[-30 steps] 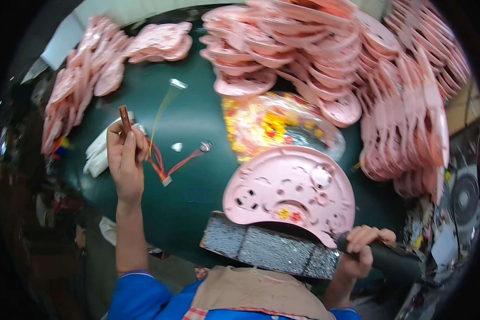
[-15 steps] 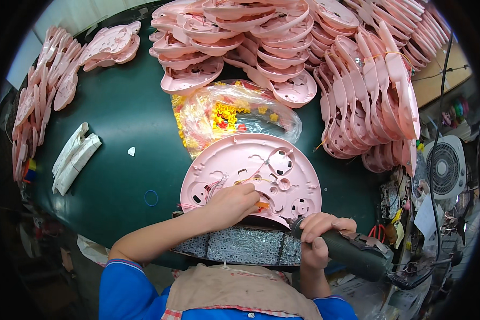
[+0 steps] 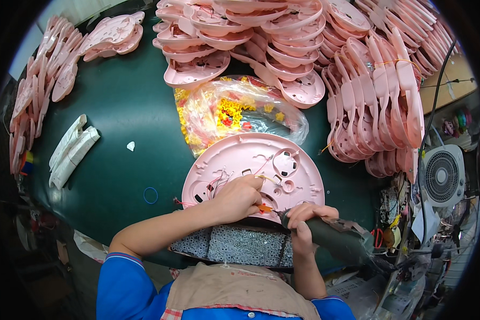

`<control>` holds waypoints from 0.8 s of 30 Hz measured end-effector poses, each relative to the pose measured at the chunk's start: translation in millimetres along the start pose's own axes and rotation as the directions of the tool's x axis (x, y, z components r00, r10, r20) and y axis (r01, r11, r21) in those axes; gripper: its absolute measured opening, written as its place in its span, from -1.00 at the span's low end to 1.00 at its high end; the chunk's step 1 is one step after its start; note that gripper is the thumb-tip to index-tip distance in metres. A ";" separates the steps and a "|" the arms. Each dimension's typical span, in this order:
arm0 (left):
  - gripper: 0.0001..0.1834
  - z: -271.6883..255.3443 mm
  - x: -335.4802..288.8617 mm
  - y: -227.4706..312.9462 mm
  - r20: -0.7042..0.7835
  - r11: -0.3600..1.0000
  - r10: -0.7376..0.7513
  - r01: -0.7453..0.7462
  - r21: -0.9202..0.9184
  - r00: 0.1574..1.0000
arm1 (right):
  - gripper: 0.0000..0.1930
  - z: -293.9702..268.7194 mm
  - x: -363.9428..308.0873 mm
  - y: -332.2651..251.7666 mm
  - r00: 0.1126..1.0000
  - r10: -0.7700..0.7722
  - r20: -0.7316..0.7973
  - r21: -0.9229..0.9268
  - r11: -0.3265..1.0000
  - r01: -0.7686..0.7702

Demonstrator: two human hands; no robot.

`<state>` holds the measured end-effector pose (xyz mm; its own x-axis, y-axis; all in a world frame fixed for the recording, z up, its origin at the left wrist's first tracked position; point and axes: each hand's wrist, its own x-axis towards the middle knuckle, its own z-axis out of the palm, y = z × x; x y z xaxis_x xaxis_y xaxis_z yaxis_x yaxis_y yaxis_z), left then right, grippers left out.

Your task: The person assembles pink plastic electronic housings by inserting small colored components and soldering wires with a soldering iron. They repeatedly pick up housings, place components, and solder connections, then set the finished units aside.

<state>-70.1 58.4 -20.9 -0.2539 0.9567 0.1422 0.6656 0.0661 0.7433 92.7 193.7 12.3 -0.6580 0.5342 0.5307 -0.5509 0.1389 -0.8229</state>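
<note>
A pink half-round plastic shell (image 3: 224,156) lies with its hollow inner side up in front of me, thin wires inside it. My left hand (image 3: 239,198) is over the shell, fingers bent and closed at a small orange-red plastic piece (image 3: 265,208) near its straight edge. My right hand (image 3: 308,217) is wrapped around a dark electric screwdriver (image 3: 338,237), tilted with its bit pointing left. The bit's tip is right beside the orange-red piece; whether they touch, I cannot tell. My left fingers partly hide the wires.
Beyond the shell lies a clear plastic bag (image 3: 234,109) of yellow and red pieces. Stacked pink shells (image 3: 197,69) fill the far side, with more at right (image 3: 368,106) and left (image 3: 29,106). A tray of small metal parts (image 3: 245,246) sits by my apron. A fan (image 3: 444,175) stands right.
My right hand has brought the screwdriver leftward, its bit now beside the orange-red piece. My left hand stays at that piece. The whole view has shifted slightly.
</note>
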 end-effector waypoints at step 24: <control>-0.83 0.8 1.0 -2.9 0.026 1.000 -0.031 0.031 0.002 0.999 | -0.56 -1.5 3.9 9.3 0.997 0.021 0.072 0.059 0.998 -0.025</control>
<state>-71.8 59.4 -23.4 -0.2555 0.9614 0.1020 0.6588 0.0959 0.7461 85.8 198.3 6.5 -0.7046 0.4758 0.5264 -0.5635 0.0758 -0.8226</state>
